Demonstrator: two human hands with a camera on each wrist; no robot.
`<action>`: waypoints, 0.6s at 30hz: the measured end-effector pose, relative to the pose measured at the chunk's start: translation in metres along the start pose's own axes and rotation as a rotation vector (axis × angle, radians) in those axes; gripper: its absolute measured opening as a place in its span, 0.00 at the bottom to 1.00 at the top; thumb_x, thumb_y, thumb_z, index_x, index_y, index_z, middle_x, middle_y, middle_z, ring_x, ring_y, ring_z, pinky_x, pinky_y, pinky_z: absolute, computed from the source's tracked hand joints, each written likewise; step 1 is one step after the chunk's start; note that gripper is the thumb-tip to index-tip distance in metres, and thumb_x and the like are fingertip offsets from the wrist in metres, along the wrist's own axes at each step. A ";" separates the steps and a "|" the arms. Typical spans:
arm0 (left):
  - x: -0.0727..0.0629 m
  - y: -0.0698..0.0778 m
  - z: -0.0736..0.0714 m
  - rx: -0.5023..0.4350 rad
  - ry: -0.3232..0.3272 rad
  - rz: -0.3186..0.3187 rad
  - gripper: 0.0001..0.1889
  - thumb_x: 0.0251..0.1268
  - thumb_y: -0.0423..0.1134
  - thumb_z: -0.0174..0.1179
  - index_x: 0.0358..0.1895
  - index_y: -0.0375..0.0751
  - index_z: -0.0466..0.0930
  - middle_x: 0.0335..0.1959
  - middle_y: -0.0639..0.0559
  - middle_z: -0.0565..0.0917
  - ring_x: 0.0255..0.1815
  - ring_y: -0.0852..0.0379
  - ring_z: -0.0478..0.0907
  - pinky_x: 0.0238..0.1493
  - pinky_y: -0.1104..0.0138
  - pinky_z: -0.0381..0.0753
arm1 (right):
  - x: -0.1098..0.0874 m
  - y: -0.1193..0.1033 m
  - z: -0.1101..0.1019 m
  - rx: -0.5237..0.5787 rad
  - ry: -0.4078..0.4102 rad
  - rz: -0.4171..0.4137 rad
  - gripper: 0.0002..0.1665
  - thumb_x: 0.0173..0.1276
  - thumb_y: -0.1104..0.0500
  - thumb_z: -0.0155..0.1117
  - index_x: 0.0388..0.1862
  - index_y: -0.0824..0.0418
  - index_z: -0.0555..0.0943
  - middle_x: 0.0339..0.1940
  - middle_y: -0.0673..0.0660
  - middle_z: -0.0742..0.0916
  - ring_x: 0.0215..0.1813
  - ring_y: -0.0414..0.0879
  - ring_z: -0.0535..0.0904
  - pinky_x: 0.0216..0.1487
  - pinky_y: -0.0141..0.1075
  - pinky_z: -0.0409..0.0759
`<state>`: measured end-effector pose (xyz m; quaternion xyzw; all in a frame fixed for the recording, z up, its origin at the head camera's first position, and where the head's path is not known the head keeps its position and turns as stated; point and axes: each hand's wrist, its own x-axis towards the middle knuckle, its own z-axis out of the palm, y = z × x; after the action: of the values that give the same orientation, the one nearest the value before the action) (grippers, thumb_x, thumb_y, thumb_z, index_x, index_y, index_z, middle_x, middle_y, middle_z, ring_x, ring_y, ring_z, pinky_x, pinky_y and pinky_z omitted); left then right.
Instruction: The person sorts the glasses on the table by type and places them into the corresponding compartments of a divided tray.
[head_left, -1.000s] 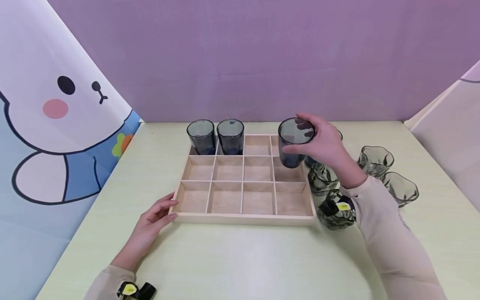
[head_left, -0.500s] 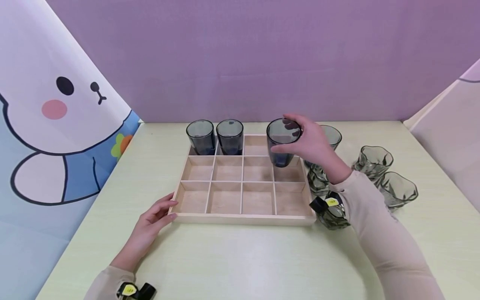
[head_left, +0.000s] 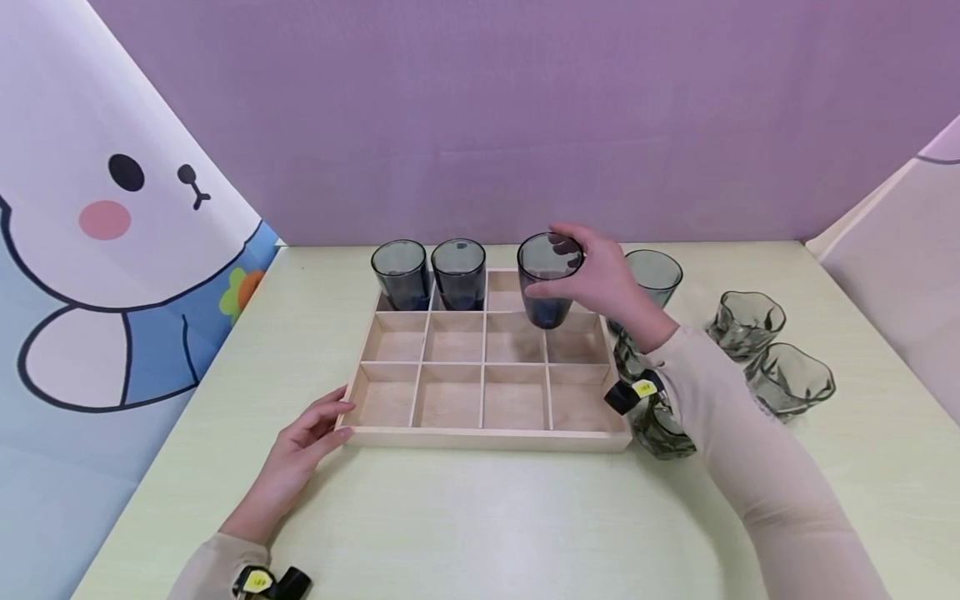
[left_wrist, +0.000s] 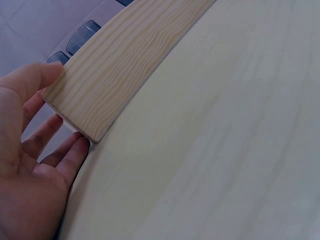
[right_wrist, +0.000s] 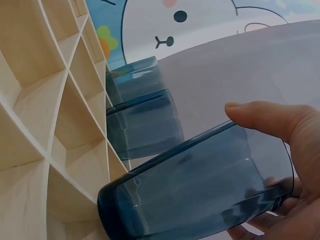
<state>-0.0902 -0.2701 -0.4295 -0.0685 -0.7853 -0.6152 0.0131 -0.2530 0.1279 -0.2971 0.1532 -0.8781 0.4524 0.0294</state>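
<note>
In the head view my right hand (head_left: pixel 600 271) holds a tall smoky blue-grey glass (head_left: pixel 551 283) near its rim, thumb on one side and fingers on the other. The glass hangs upright over the back of a divided wooden tray (head_left: pixel 487 438), between its third and fourth columns. Two matching glasses, one at the back left (head_left: pixel 402 279) and one beside it (head_left: pixel 460 279), stand in the back-row compartments. My left hand (head_left: pixel 303 442) holds the tray's front left corner, its thumb at the front face and fingers along the side. The right wrist view shows the held glass (right_wrist: pixel 195 185) close to the compartments.
Another tall glass (head_left: pixel 656 275) stands right of the tray, partly behind my right hand. Wavy short glasses are on the table there, including one at the back (head_left: pixel 748 321) and one farther right (head_left: pixel 793 379); my right forearm overlaps others. A purple backdrop (head_left: pixel 525 125) rises behind.
My right hand has carried the tall glass leftward over the tray's back row, uncovering the other tall glass at the right. The left hand stays at the tray's corner.
</note>
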 end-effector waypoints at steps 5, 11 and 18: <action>0.000 -0.001 -0.001 -0.008 0.000 0.008 0.16 0.71 0.27 0.58 0.58 0.24 0.74 0.66 0.62 0.70 0.61 0.75 0.70 0.55 0.77 0.74 | 0.007 0.000 0.004 0.026 -0.003 0.006 0.55 0.47 0.52 0.85 0.74 0.58 0.68 0.62 0.57 0.79 0.63 0.52 0.73 0.59 0.49 0.74; 0.001 -0.002 -0.001 -0.021 -0.003 0.014 0.16 0.71 0.27 0.58 0.58 0.24 0.74 0.65 0.64 0.70 0.61 0.74 0.71 0.55 0.77 0.74 | 0.013 -0.001 0.007 0.073 -0.008 0.022 0.56 0.46 0.54 0.85 0.74 0.58 0.68 0.61 0.59 0.79 0.61 0.53 0.74 0.59 0.48 0.75; 0.001 -0.001 -0.001 -0.001 -0.006 0.001 0.17 0.71 0.28 0.58 0.59 0.25 0.74 0.67 0.62 0.69 0.60 0.74 0.71 0.54 0.77 0.75 | 0.022 0.002 0.012 0.182 -0.010 0.058 0.55 0.47 0.56 0.85 0.74 0.55 0.68 0.62 0.57 0.79 0.62 0.50 0.74 0.60 0.46 0.74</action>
<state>-0.0912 -0.2713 -0.4306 -0.0705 -0.7849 -0.6154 0.0112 -0.2732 0.1142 -0.3014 0.1320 -0.8376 0.5300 -0.0018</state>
